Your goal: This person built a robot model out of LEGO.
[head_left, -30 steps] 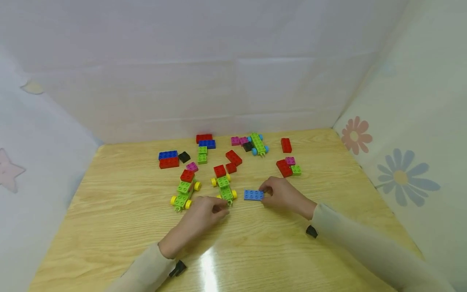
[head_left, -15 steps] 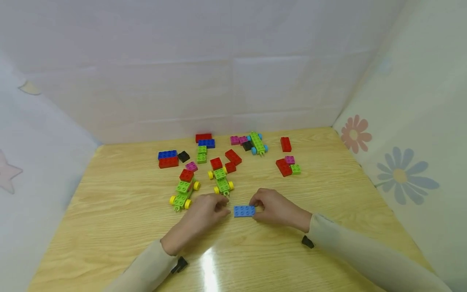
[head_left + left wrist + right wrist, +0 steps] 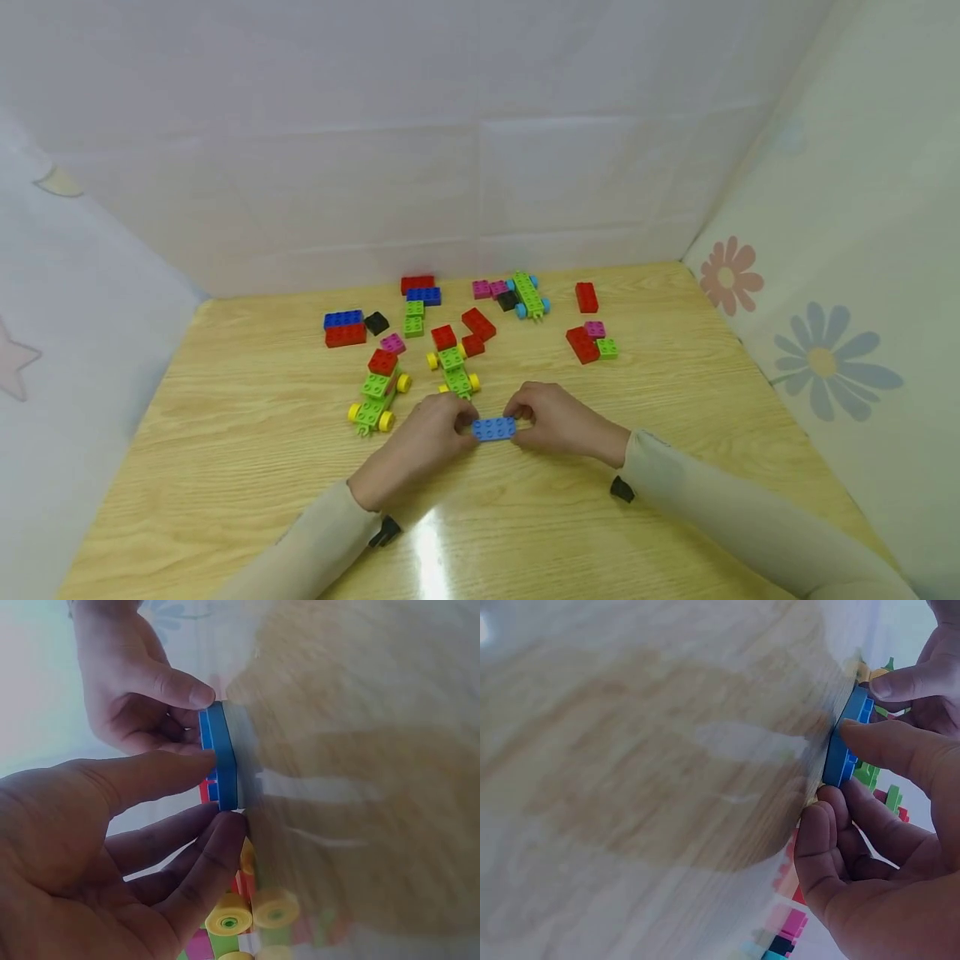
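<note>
A light blue toy building brick point(image 3: 494, 429) with two rows of studs lies at the near middle of the table, studs up. My left hand point(image 3: 435, 433) pinches its left end between thumb and fingers. At the opposite end, my right hand point(image 3: 558, 421) pinches it the same way. Both wrist views show the blue brick point(image 3: 222, 757) low over the glossy tabletop, a thumb on its near side. Just beyond the hands stands a green wheeled car point(image 3: 456, 379) with yellow wheels and a red brick point(image 3: 443, 337) at its far end.
Left of it is another green car point(image 3: 375, 408) with yellow wheels and stacked bricks. A green base point(image 3: 528, 293) with blue wheels stands at the back. Loose bricks lie around: red and blue point(image 3: 345, 327) at left, red point(image 3: 582, 344) at right. White sheets point(image 3: 480, 183) wall the table in.
My right hand has brought the light blue brick left and nearer. My left hand has pushed the middle car away, let it go and taken hold of the brick's left end.
</note>
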### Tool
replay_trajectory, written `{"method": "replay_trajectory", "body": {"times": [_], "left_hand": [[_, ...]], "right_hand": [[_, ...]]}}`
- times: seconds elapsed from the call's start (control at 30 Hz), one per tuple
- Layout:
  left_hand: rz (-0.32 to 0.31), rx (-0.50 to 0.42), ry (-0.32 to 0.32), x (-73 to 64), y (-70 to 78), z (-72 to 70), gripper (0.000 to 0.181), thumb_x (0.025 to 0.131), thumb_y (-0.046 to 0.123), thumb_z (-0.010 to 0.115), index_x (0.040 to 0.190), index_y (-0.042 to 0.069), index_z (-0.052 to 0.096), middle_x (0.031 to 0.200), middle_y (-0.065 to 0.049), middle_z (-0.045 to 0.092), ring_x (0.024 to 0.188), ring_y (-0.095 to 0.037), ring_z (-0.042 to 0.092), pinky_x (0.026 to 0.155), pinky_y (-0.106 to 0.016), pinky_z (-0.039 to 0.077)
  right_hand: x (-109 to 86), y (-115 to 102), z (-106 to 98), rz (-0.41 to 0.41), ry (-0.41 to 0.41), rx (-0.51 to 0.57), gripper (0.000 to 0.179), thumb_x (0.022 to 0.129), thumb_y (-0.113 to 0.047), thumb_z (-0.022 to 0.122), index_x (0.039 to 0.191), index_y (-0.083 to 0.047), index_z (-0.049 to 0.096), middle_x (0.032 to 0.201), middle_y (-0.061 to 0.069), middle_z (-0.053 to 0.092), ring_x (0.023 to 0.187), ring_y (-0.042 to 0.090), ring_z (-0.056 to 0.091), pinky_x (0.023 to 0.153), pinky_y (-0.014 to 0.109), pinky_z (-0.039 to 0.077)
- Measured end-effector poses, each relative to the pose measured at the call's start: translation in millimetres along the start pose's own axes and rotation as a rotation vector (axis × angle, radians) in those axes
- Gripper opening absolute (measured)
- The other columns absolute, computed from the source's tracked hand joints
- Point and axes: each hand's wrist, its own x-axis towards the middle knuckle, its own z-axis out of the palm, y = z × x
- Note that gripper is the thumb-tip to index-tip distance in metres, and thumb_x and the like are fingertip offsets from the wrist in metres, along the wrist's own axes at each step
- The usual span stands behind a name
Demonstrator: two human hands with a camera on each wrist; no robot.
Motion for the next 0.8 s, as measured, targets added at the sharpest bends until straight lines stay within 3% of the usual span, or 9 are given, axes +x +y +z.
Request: {"method": "replay_trajectory", "body": {"times": [0.23, 0.4, 0.8], "left_hand": [[-0.002, 0.007, -0.002, 1.3, -0.1, -1.9, 0.014, 0.095, 0.011, 0.085, 0.109, 0.008, 0.084, 0.101, -0.001, 0.077, 0.095, -0.02, 0.061, 0.095, -0.045, 0.055], [-0.017, 0.006, -0.011, 2.1, -0.8, -2.4, 0.015, 0.096, 0.01, 0.084, 0.111, 0.008, 0.084, 0.103, -0.001, 0.077, 0.095, -0.02, 0.062, 0.096, -0.046, 0.056], [-0.008, 0.007, -0.011, 2.3, -1.4, 0.2, 0.024, 0.095, 0.011, 0.085, 0.118, 0.006, 0.083, 0.109, -0.003, 0.077, 0.101, -0.02, 0.064, 0.101, -0.048, 0.055]], "right_hand": [[-0.2, 2.1, 0.7, -0.004, 0.01, 0.025, 0.026, 0.094, -0.016, 0.087, 0.119, -0.013, 0.082, 0.109, -0.004, 0.075, 0.096, 0.011, 0.065, 0.091, 0.034, 0.06], [-2.9, 4.4, -5.4, 0.048, 0.034, 0.081, 0.028, 0.097, -0.02, 0.087, 0.123, -0.015, 0.081, 0.114, -0.005, 0.078, 0.101, 0.01, 0.069, 0.096, 0.036, 0.063], [0.4, 37.4, -56.5, 0.176, 0.233, 0.168, 0.042, 0.103, -0.025, 0.083, 0.139, -0.005, 0.075, 0.134, 0.012, 0.078, 0.12, 0.03, 0.073, 0.111, 0.053, 0.061]]}}
